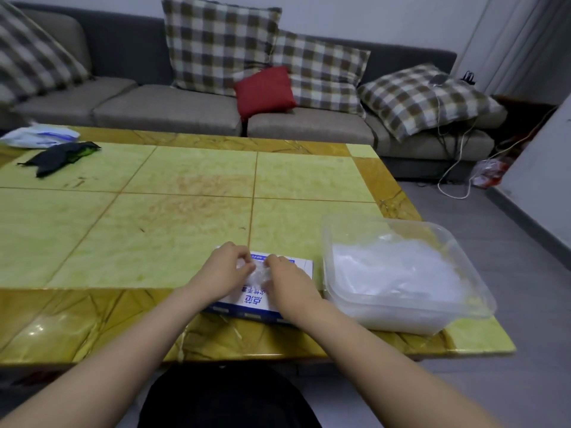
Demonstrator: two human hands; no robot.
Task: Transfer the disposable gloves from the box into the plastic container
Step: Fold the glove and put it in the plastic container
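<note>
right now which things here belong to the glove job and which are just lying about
In the job: white and blue cardboard box; clear thin plastic glove pinched by left hand and right hand; clear rectangular plastic container; white glove pile in it.
Lying about: black and green cloth; white and blue plastic bag; red cushion.

A green-tiled table (185, 180) with an amber border fills the foreground. Near its far left corner lies a white plastic bag (38, 135) with blue print, and just beside it a crumpled black cloth (58, 157). Beyond the far edge stands a grey sofa (173, 109) carrying plaid cushions (216, 44) and one small red cushion (264, 91). Cables (454, 168) trail from the sofa's right end onto the grey floor (509, 242).
</note>
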